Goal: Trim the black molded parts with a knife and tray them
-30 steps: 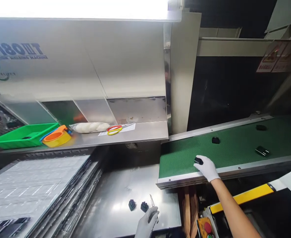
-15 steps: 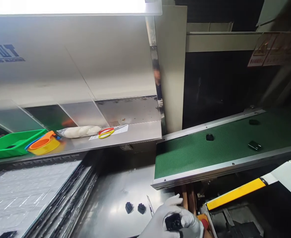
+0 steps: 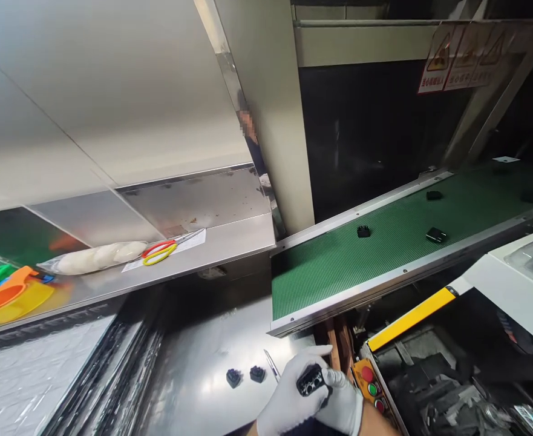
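Both my hands wear white gloves and meet low in the frame, over the metal bench. My left hand (image 3: 287,393) is closed round a small black plastic part (image 3: 310,380), whose hollowed face with round openings points up. Against its right side press the fingers of my right hand (image 3: 344,396), also closed on it. Two similar black parts (image 3: 233,378) lie on the metal bench (image 3: 193,387) to the left. Between them and my left hand rests a slim pointed metal tool (image 3: 271,364), its lower end hidden by the glove.
A green conveyor belt (image 3: 320,272) carries several black parts. Scissors (image 3: 160,251), a bag of white material (image 3: 98,257) and tape rolls (image 3: 16,297) sit on the shelf (image 3: 234,242). Stacked trays (image 3: 66,369) stand left; a button box (image 3: 369,386) is close to my right hand.
The view has swung right. In my hands the black part has turned, showing a different face with openings. Parts on the belt have shifted relative to it, toward its near end.
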